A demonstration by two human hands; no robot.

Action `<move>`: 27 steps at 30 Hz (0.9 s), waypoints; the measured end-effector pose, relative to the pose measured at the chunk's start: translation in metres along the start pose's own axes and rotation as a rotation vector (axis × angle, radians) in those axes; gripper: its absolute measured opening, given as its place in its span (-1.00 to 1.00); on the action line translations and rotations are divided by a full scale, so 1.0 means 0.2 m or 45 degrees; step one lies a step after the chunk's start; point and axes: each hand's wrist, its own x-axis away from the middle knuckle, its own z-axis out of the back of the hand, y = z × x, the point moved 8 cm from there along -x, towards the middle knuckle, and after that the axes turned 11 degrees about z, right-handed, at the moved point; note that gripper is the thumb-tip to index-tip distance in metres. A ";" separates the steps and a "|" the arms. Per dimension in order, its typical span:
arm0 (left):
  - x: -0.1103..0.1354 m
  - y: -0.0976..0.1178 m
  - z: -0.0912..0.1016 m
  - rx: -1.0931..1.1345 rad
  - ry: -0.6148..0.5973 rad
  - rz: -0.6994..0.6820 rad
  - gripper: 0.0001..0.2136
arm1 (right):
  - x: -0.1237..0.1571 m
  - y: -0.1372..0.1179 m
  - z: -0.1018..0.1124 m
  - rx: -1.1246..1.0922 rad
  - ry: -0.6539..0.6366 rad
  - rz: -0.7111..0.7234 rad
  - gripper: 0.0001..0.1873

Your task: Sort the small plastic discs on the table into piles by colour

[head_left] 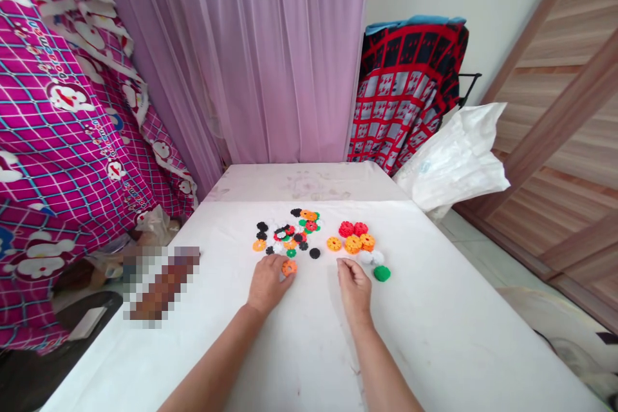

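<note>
My left hand (266, 284) pinches an orange notched plastic disc (289, 268) between thumb and fingers, low over the white tabletop. Just beyond it lies a mixed heap of black, white, green, red and orange discs (291, 244), with one black disc (315, 253) apart on its right. My right hand (356, 288) is closed with fingertips together, and whatever may be in them is hidden. Near it the discs lie grouped by colour: red discs (346, 228) at the back, orange discs (352, 244) in front of those, then white discs (371, 258) and green discs (382, 273).
A white cloth covers the table (299, 347). At its right edge stands a white plastic bag (454, 161), with a red and black checked cloth (405, 84) behind. A purple curtain (290, 58) hangs at the far end. A blurred-out patch (161, 286) covers the left edge.
</note>
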 end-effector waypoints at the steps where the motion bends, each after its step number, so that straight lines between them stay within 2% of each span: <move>1: 0.01 -0.01 0.00 0.061 0.005 0.008 -0.76 | 0.01 0.00 -0.01 0.032 -0.022 0.019 -0.59; 3: 0.02 -0.04 -0.01 0.178 -0.023 0.058 -0.78 | 0.03 -0.02 -0.04 0.136 -0.125 0.082 -0.61; 8: 0.01 -0.11 -0.03 0.629 -0.097 0.204 -0.77 | 0.11 -0.08 -0.20 0.508 -0.519 0.313 -0.74; 13: 0.00 -0.09 -0.10 1.119 -0.224 0.340 -0.74 | 0.15 -0.12 -0.30 0.531 -0.687 0.371 -0.74; 16: 0.00 -0.05 -0.12 1.201 -0.277 0.331 -0.73 | 0.14 -0.12 -0.30 0.419 -0.648 0.338 -0.76; 20: 0.00 -0.03 -0.11 1.102 -0.274 0.282 -0.75 | 0.12 -0.08 -0.27 0.233 -0.555 0.216 -0.75; 22: 0.00 -0.06 -0.09 1.042 -0.198 0.300 -0.75 | 0.10 -0.05 -0.24 0.131 -0.484 0.084 -0.72; 25: 0.00 -0.11 -0.07 1.055 -0.088 0.357 -0.72 | 0.07 0.01 -0.18 -0.002 -0.273 -0.167 -0.64; 27: 0.00 -0.13 -0.06 1.100 -0.066 0.370 -0.71 | 0.06 0.05 -0.14 -0.072 -0.137 -0.325 -0.59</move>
